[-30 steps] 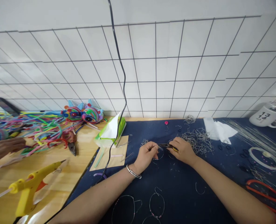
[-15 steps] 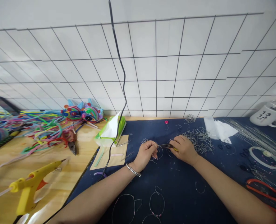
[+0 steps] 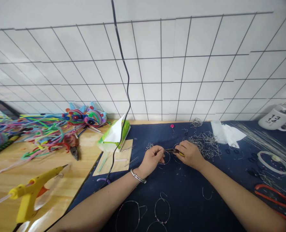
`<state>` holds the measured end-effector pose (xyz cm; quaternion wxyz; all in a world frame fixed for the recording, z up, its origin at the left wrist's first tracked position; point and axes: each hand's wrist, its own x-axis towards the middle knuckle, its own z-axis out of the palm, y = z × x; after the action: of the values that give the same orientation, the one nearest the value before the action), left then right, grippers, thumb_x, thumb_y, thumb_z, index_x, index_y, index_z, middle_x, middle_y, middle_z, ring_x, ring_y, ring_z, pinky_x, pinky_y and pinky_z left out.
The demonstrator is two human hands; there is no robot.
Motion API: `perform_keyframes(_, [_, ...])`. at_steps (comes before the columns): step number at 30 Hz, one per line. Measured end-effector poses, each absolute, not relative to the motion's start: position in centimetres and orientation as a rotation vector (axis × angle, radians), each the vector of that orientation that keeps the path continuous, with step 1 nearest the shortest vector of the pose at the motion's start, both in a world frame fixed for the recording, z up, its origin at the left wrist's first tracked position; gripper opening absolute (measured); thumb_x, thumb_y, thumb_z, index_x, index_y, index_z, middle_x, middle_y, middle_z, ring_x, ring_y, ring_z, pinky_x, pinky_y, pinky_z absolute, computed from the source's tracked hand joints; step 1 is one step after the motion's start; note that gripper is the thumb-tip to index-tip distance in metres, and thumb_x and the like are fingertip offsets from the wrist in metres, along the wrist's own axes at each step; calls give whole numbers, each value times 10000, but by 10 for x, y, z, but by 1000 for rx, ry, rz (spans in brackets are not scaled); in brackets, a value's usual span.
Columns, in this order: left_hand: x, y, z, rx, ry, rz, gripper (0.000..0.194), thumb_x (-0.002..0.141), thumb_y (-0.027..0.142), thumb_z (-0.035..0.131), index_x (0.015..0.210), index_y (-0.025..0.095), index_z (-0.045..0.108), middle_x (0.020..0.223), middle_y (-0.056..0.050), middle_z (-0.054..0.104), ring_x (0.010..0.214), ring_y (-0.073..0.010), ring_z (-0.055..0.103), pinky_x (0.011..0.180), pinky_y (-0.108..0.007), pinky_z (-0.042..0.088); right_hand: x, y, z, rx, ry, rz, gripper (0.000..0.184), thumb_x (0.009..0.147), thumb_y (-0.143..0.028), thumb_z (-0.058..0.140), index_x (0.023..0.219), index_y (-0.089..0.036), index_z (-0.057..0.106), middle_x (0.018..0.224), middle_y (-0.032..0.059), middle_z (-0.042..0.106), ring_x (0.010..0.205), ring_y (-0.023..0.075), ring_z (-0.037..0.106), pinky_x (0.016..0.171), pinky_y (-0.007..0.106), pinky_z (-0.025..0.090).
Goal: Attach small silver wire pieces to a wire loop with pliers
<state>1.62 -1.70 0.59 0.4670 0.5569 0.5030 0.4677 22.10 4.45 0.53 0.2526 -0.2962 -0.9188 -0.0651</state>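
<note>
My left hand [image 3: 154, 158] pinches a thin wire ring [image 3: 168, 160], part of its loop showing beside the fingers. Closed around yellow-handled pliers [image 3: 181, 153], my right hand [image 3: 190, 154] brings the dark jaws up to the wire by my left fingertips. Whether the jaws grip the wire is too small to tell. Nearer to me on the dark blue cloth lie a beaded wire loop [image 3: 162, 222] with small pink beads and a larger wire loop [image 3: 139, 215]. A tangle of bent wire pieces [image 3: 207, 145] lies just beyond my right hand.
On the left are a yellow glue gun [image 3: 28, 193], red-handled pliers [image 3: 74, 151] and colourful pipe cleaners [image 3: 51, 132]. A tissue pack [image 3: 109, 146] stands under a hanging black cable [image 3: 128, 83]. At right are orange-handled scissors [image 3: 273, 195], a round tray [image 3: 261, 159] and a white mug [image 3: 275, 118].
Both hands stay almost in place, with the pliers still at the wire. The view has shifted very slightly.
</note>
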Motion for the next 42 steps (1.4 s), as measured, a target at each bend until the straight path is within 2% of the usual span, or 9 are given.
perform_keyframes(16, [16, -18, 9, 1463, 1296, 1123, 245, 841, 356, 421, 771, 143, 519, 601, 5, 555, 519, -95, 555, 531, -201, 419, 227, 45, 20, -795, -2552, -541, 201, 816, -305, 470, 919, -181, 591, 750, 59, 491, 742, 178, 382, 687, 313, 296])
perform_keyframes(42, [18, -18, 9, 1456, 1202, 1118, 245, 849, 357, 404, 779, 145, 507, 584, 4, 558, 528, -100, 557, 543, -209, 431, 222, 43, 18, -795, -2506, -350, 186, 818, -316, 485, 882, -184, 598, 723, 44, 484, 724, 159, 415, 674, 282, 311])
